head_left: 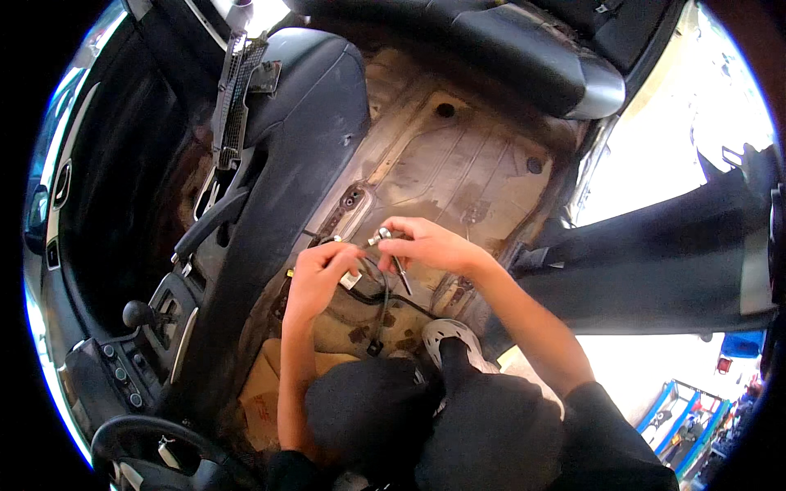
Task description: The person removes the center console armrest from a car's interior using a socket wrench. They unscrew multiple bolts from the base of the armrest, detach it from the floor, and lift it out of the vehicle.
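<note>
We see two bare hands near the middle of the frame, close together over the bare floor (pixel 471 176) of a car. The right hand (pixel 430 247) is curled, and its fingers are closed around a shiny metal tool (pixel 402 277) whose thin end points down. The left hand (pixel 315 274) is just beside it, with its fingers bent and nearly together, but we can't tell if it has hold of anything. Under the hands we see black wires (pixel 385 303) and a small white piece (pixel 350 280). A dark plug (pixel 374 348) is at the end of one wire. Below that, we see a white shoe (pixel 455 335) with holes. A steering wheel (pixel 135 424) is at the lower left, a round gear knob (pixel 137 314) is above it, and a long black seat (pixel 508 53) is at the upper right
</note>
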Tool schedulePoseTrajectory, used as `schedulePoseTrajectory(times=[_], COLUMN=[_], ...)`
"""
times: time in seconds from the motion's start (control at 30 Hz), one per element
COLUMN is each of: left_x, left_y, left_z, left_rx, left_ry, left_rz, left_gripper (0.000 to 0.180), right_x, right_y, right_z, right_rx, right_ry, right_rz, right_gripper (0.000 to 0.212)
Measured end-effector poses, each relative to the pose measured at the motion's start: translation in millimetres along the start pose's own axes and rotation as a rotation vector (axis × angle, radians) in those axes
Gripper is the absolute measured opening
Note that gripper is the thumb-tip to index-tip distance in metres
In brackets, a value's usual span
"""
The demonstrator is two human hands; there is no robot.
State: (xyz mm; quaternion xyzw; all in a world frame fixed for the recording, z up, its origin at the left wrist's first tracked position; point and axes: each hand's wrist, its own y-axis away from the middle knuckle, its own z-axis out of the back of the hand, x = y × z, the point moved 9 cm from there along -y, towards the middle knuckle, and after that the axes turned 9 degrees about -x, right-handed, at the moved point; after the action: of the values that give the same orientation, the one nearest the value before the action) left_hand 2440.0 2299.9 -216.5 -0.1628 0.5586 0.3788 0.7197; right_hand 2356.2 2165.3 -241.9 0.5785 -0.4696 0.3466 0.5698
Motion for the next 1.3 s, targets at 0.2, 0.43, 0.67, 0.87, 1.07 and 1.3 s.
schedulePoseTrajectory(times=[0.2,0.43,0.67,0.87,1.07,1.3], left_x=[105.9,146.3,206.0,201.1,203.6,208.8], left_y=[65.8,149.9,215.0,204.1,203.4,210.2], left_z=[35.7,85.0,111.9,110.2,110.1,120.9], left_rx=[-0.177,-0.303,-0.460,-0.496,-0.546,-0.657], left_ry=[0.225,0.092,0.155,0.191,0.292,0.366], left_rz=[0.445,0.655,0.856,0.905,0.890,0.872], left_gripper=[0.031,0.026,0.027,0.027,0.027,0.029], right_x=[-87.9,-137.2,-142.8,-130.5,-128.9,-134.0], right_y=[-127.7,-240.4,-283.4,-287.8,-288.8,-286.3], right_z=[52.6,91.5,78.5,64.0,69.2,65.4], right_rx=[-0.598,-0.766,-0.651,-0.598,-0.651,-0.672], right_ry=[-0.159,-0.595,-0.744,-0.802,-0.792,-0.793], right_rz=[-0.073,-0.175,-0.052,-0.017,-0.031,-0.079], right_gripper=[0.032,0.029,0.024,0.031,0.035,0.041])
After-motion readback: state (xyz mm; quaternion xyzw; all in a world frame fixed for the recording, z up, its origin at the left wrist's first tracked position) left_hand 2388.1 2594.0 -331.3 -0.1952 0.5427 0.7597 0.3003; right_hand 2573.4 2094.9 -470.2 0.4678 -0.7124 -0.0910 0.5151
